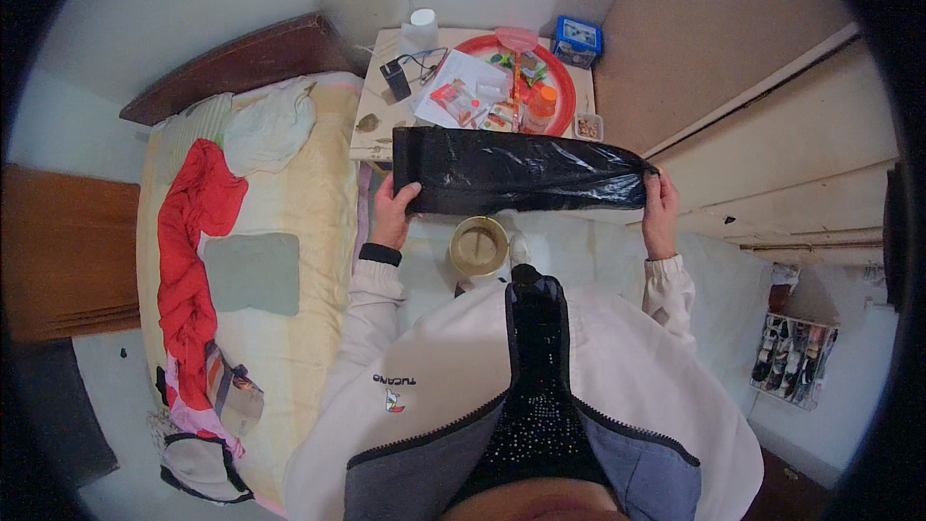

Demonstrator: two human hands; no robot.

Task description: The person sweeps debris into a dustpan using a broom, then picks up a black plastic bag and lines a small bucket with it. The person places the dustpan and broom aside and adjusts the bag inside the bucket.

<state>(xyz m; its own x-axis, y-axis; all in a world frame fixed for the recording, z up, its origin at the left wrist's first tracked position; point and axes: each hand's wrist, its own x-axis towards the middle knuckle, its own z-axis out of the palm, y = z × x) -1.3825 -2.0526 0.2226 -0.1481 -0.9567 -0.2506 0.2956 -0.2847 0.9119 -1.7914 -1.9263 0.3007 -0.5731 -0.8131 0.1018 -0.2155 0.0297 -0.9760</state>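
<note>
A black plastic bag (517, 170) is stretched flat and lengthwise between my two hands. My left hand (395, 211) pinches its left end near the lower corner, thumb on top. At the other end, my right hand (660, 206) grips the gathered, narrower tip. Below the bag a round, gold-coloured bin (479, 246) stands on the floor, and I see into its open top. The bag hangs in front of the near edge of a small table (372, 148) and hides part of it.
The table bears a red-rimmed round tray (568, 98), an orange-capped bottle (540, 107), papers (448, 69), a black power adapter (394, 79) and a blue box (578, 42). A bed (318, 231) with a red cloth (181, 231) lies left. Wardrobe doors (759, 123) stand right. A shoe rack (793, 362) is farther right.
</note>
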